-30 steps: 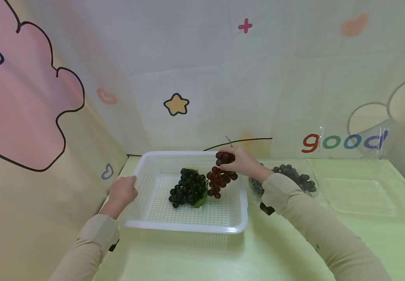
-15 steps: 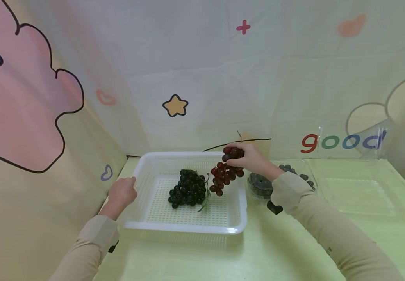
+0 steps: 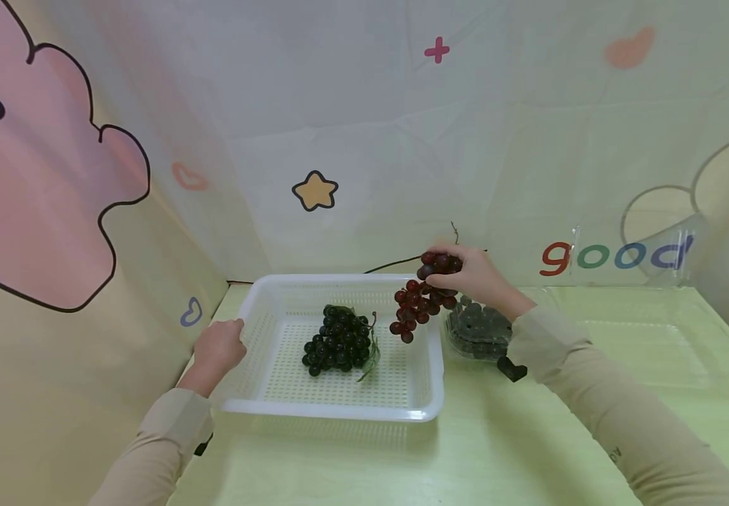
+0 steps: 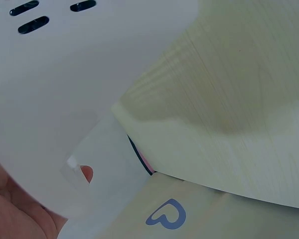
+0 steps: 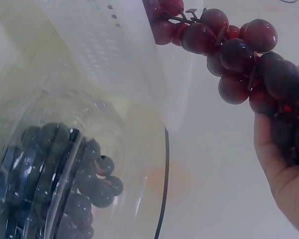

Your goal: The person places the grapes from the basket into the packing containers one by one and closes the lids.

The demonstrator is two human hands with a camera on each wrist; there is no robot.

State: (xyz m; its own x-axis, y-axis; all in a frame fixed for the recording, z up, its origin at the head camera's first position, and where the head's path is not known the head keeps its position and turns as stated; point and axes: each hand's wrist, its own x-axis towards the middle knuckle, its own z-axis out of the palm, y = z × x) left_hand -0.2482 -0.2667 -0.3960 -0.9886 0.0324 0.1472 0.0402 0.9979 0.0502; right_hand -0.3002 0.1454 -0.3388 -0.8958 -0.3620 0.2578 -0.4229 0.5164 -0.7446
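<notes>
My right hand (image 3: 474,274) grips a bunch of red grapes (image 3: 416,306) near its top and holds it over the right rim of a white plastic basket (image 3: 332,410). The bunch hangs tilted, its thin stem sticking up above the fingers; in the right wrist view the red grapes (image 5: 236,57) run up and left from the hand (image 5: 284,174). My left hand (image 3: 217,349) holds the basket's left rim. Inside the basket lies a bunch of dark green-black grapes (image 3: 339,341) with a green leaf (image 3: 370,358) beside it. The left wrist view shows part of the hand (image 4: 20,211) at the rim.
Right of the basket stands a clear plastic box (image 3: 478,355) holding dark grapes (image 3: 474,320), partly hidden by my right forearm. Its transparent lid (image 3: 645,351) lies open to the right. A printed curtain (image 3: 377,140) hangs behind the pale table (image 3: 313,464).
My right hand has carried the red grapes right and slightly up, away from the dark bunch toward the clear box. The leaf beside the dark bunch has shifted. My left hand stays at the rim.
</notes>
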